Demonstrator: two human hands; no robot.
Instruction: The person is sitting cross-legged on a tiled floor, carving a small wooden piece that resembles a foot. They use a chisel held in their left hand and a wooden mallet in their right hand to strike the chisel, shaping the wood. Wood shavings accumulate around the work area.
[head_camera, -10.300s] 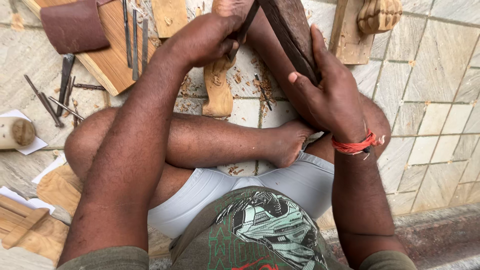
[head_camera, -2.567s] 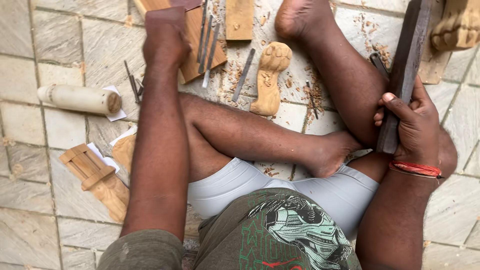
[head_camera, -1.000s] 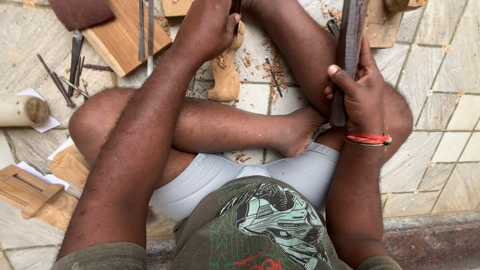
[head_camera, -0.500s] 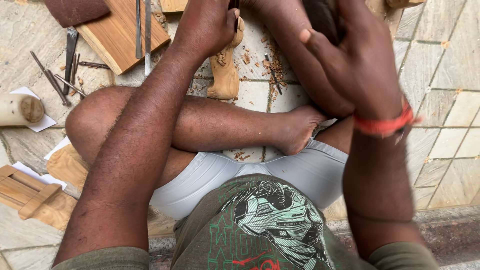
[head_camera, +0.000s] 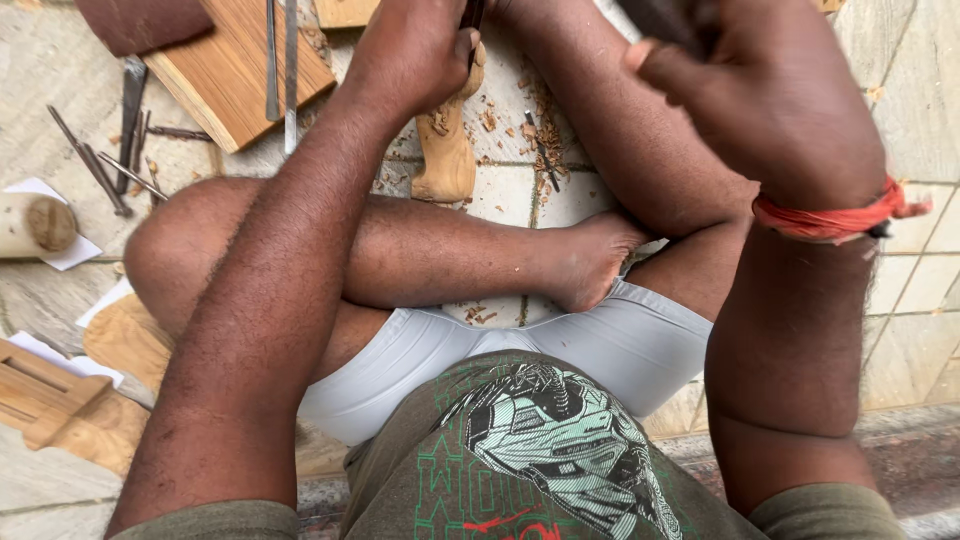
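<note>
I sit cross-legged on a tiled floor. My left hand (head_camera: 415, 50) grips a thin dark chisel (head_camera: 472, 12), its tip set on a pale wooden carving (head_camera: 447, 150) lying on the tiles in front of my shin. My right hand (head_camera: 770, 100), with a red thread at the wrist, is raised close to the camera and closed around a dark wooden mallet (head_camera: 660, 15). Only a blurred bit of the mallet shows at the top edge. Wood chips lie scattered around the carving.
A wooden board (head_camera: 230, 80) with long metal tools (head_camera: 280, 50) on it lies at the top left, a dark brown block (head_camera: 140, 20) beside it. Several chisels (head_camera: 100, 165) lie on the floor at left. A wooden cylinder (head_camera: 35, 225) and flat wooden pieces (head_camera: 50, 400) sit by my left knee.
My right hand has lifted the mallet from beside my right knee up toward the camera. My left hand stays on the chisel at the carving.
</note>
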